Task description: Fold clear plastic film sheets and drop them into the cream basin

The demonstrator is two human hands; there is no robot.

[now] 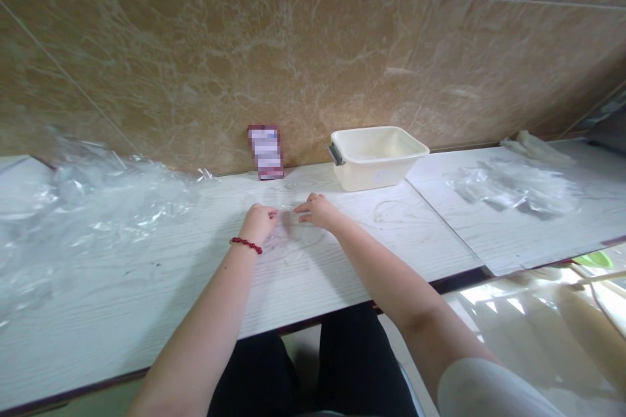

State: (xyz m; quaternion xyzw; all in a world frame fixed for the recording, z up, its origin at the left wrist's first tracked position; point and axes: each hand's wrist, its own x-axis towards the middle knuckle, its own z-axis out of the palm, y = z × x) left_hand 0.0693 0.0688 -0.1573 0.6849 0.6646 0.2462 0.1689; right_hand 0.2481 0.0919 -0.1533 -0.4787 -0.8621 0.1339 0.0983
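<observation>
A clear plastic bag (272, 197), hard to make out against the pale surface, lies flat on the table in front of me. My left hand (258, 223), with a red bead bracelet (246, 245) at its wrist, is closed with thumb and fingers pinched at the bag's edge. Just to the right, my right hand (319, 212) is low over the table with its fingers stretched apart, near the same clear plastic. Whether its fingertips touch the plastic is too faint to tell.
Clear plastic bags (112, 202) are heaped at the left, and a flatter pile of bags (518, 189) lies at the right. A cream plastic tub (374, 172) stands by the wall. A phone-like object (267, 152), its face blurred, leans on the wall. The white table (303, 300) has a seam at right.
</observation>
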